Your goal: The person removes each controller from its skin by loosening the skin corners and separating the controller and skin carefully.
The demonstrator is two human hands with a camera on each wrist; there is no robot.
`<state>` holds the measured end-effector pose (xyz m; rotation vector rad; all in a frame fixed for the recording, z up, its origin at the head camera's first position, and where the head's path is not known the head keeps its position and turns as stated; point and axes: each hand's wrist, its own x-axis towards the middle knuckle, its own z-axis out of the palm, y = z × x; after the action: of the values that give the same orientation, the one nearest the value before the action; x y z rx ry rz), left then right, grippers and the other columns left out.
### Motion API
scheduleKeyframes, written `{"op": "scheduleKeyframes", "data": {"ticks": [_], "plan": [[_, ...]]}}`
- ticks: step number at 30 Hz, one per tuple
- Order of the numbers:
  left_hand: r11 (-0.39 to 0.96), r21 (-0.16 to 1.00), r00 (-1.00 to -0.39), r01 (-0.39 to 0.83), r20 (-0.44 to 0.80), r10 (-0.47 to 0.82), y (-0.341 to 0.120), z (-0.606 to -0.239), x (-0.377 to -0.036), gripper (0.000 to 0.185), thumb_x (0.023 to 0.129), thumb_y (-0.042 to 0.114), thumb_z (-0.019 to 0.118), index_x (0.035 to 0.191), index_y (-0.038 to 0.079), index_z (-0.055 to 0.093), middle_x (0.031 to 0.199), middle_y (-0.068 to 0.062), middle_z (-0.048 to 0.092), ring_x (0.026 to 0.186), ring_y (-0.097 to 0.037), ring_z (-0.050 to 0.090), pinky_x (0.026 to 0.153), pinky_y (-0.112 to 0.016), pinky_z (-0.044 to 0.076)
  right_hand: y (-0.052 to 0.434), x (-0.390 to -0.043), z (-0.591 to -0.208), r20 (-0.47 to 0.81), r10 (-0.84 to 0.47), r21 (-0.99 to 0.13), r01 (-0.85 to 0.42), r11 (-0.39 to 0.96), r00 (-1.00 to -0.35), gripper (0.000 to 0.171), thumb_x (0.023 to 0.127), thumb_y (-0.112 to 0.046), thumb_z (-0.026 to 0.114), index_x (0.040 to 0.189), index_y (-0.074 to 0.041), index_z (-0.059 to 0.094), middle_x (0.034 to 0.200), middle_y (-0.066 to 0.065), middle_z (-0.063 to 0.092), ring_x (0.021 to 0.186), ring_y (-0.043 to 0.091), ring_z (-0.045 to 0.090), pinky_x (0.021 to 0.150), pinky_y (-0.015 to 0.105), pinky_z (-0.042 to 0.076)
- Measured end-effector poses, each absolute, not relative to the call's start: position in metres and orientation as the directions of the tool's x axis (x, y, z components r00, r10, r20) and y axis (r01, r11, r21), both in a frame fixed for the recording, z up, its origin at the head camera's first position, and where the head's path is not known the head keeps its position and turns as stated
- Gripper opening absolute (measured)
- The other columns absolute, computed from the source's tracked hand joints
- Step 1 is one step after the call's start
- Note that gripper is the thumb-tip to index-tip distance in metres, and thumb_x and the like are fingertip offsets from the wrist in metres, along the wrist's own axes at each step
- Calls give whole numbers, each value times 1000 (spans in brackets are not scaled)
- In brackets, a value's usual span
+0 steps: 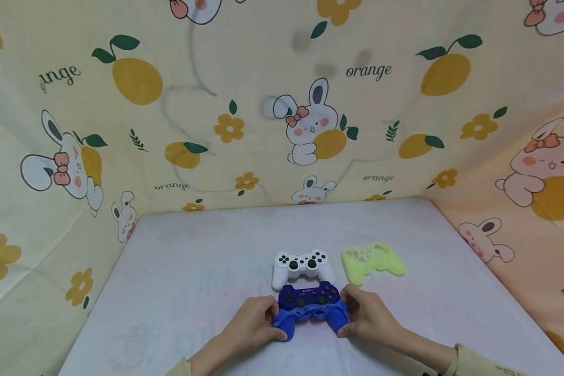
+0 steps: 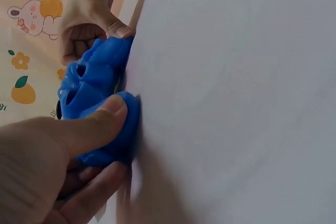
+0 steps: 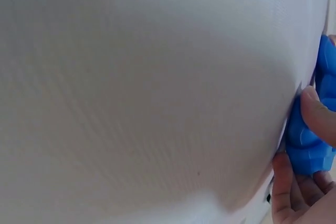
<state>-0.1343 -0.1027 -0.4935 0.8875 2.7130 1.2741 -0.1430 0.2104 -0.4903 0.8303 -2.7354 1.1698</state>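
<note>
A dark blue game controller (image 1: 308,294) marked SONY lies at the front middle of the table, its buttons and sticks facing up. A brighter blue silicone cover (image 1: 336,317) wraps its two handles and lower edge, while the upper face stays bare. My left hand (image 1: 255,319) pinches the left handle through the cover, thumb at the handle's end. On the other handle, my right hand (image 1: 370,316) grips with thumb in front and fingers behind. In the left wrist view the cover (image 2: 97,90) shows folds and round openings. The right wrist view catches only the cover's edge (image 3: 304,137).
Just behind the blue controller sits a white controller (image 1: 326,269), overlapping it in the head view. A yellow-green silicone cover (image 1: 354,267) lies behind the right hand. The pale table (image 1: 192,261) is bordered by printed fabric walls (image 1: 258,62) at the back and sides.
</note>
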Motion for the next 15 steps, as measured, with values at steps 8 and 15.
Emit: {"op": "scheduleKeyframes", "data": {"ticks": [8,15], "plan": [[498,771,-864,398,134,485,-102,-495,-124,62,63,24,95,107,12,53,93,8,53,80,-8,55,69,-22,49,212,-139,-492,208,-409,-722,-422,548,-889,62,52,-19,97,98,-16,55,83,-6,61,74,13,61,66,30,54],[515,737,-871,437,205,445,-99,-502,-118,52,69,18,91,107,14,54,94,9,51,80,-7,53,68,-22,48,208,-132,-490,123,-342,-769,-308,560,-931,68,51,-16,97,103,-11,54,90,2,63,76,13,63,69,30,54]]}}
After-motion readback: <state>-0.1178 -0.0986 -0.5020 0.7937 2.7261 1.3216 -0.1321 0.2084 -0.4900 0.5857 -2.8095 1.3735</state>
